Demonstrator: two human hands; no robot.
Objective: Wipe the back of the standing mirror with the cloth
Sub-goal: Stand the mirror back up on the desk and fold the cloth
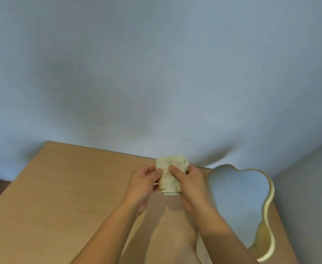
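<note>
A person's two bare hands hold a folded cream cloth (170,174) above a light wooden table (65,197), close to the pale blue-grey wall (156,73) at the table's far edge. The left hand (142,181) pinches the cloth's left side between thumb and curled fingers, while the right hand (189,182) grips its right side, thumb pressed across the front of the fabric and fingers wrapped behind. The cloth stands bunched between them, its top rising past the fingertips and its folded lower edge hanging just below the thumbs. Just to the right of the right hand, a wavy-edged mirror (238,202) with a cream frame faces glass-up toward the camera, reflecting the wall; its back is out of sight. The right forearm crosses the mirror's lower left edge. Neither hand touches the mirror.
</note>
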